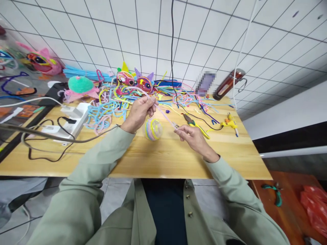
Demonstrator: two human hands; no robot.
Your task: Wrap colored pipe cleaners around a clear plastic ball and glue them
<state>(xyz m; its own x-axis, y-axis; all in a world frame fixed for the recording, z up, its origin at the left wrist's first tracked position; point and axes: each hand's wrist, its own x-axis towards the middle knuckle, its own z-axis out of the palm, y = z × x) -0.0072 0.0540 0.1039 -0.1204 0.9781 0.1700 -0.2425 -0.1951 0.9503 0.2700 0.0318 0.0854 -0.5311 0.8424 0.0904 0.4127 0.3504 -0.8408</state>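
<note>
A pale pink pipe cleaner (165, 114) is stretched between my two hands above the table. Its upper part is pinched by my left hand (143, 110), and a length of it runs on past the fingers to the upper left. My right hand (192, 137) pinches the lower right end, where a small white piece with dark marks shows; I cannot make out what it is. Below and between the hands rests a clear ball (154, 129) wrapped with yellow, pink and blue pipe cleaners. Pliers with yellow handles (195, 125) lie just beyond my right hand.
Loose pipe cleaners (107, 105) are heaped along the back, with decorated masks (145, 84) and a green-and-pink plush piece (80, 85). A white power strip (74, 122) with cables sits left. At right are a yellow glue gun (230, 123) and a brown flask (228, 84). A black cable hangs down.
</note>
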